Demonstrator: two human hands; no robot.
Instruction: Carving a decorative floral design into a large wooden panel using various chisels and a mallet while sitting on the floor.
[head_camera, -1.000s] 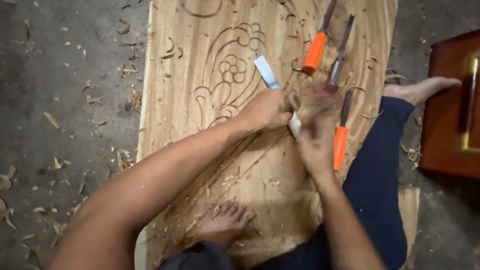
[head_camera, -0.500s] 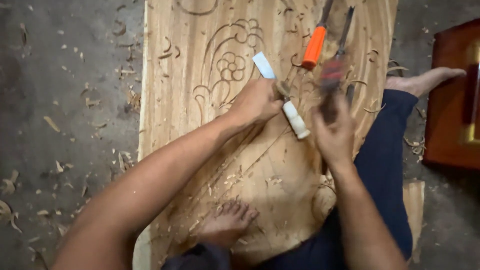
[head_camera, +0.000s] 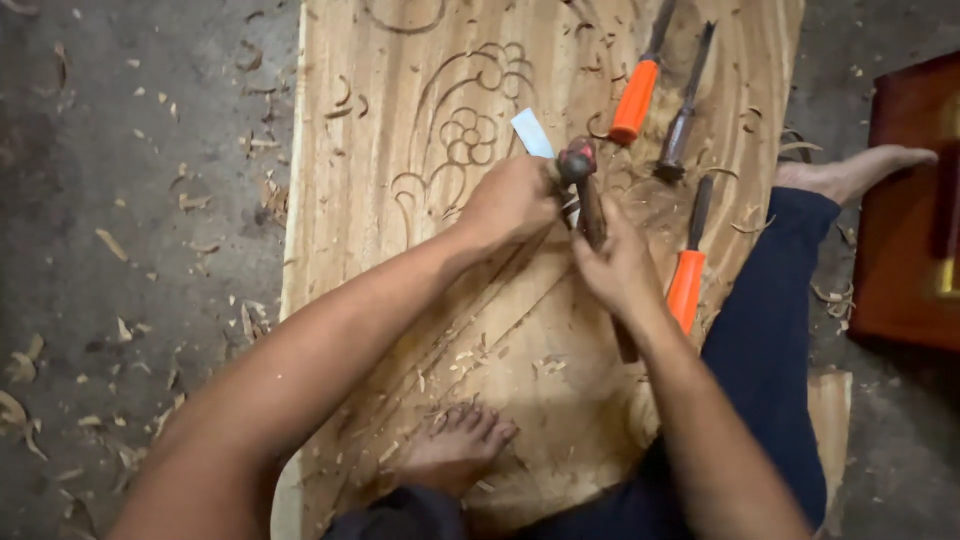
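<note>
A wide pale wooden plank (head_camera: 400, 260) lies on the floor, with a flower and scroll pattern (head_camera: 465, 135) cut into it. My left hand (head_camera: 510, 200) is closed around a chisel whose flat blade (head_camera: 530, 132) pokes out toward the flower. My right hand (head_camera: 620, 265) grips a dark mallet (head_camera: 580, 170) by its handle, its head down at the chisel's butt end beside my left hand. My bare foot (head_camera: 455, 450) rests on the near part of the plank.
Two orange-handled chisels (head_camera: 635, 100) (head_camera: 687, 285) and a dark-handled one (head_camera: 680, 130) lie on the plank to the right. Wood shavings litter the grey floor (head_camera: 130, 240). A reddish-brown wooden piece (head_camera: 910, 210) sits at the right edge beyond my other foot (head_camera: 850, 170).
The mallet, raised half a second ago, has come down onto the chisel's end. My left hand has stayed on the chisel near the flower carving.
</note>
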